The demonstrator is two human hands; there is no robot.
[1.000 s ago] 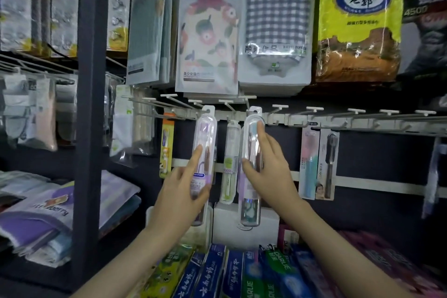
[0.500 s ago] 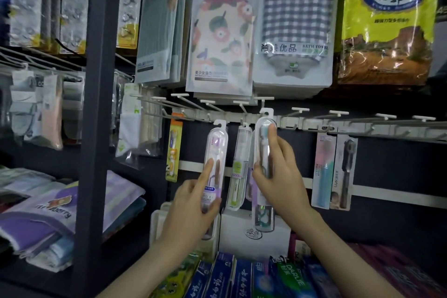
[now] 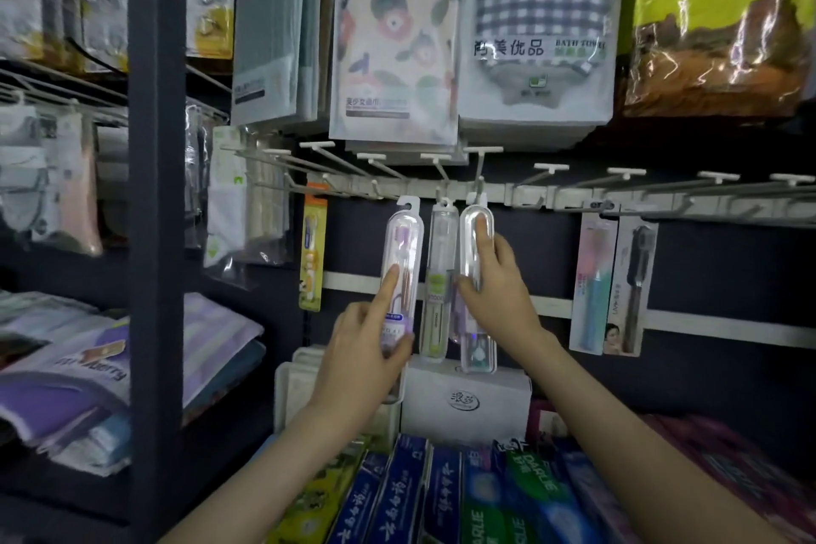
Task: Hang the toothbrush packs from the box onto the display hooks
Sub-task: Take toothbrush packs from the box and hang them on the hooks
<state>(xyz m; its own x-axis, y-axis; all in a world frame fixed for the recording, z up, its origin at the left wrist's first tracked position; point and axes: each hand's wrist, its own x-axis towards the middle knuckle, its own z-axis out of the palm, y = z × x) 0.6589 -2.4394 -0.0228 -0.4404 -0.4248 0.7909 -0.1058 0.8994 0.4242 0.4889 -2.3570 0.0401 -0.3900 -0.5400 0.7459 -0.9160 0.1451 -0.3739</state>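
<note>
My left hand [image 3: 366,349] grips a clear plastic pack with a purple toothbrush [image 3: 402,252] just below the white hook rail [image 3: 525,192]. The forefinger lies straight up the pack's front and the thumb pinches its lower edge. The pack's white hang tab sits right under the rail, but I cannot tell whether it is on a hook. My right hand [image 3: 499,292] holds a second clear plastic toothbrush pack [image 3: 477,351]. Its fingers [image 3: 483,234] are closed round the pack: forefinger stretched up the front, thumb on the near edge, the rest curled behind. The top of this pack meets the foot of a white wire hook [image 3: 479,172] on the rail; whether it is threaded on I cannot tell. Between my two packs, a slim clear pack with a green label [image 3: 437,278] hangs from the rail. Below the rail, under all three packs, stands a white cardboard box with a round logo [image 3: 466,404].
</note>
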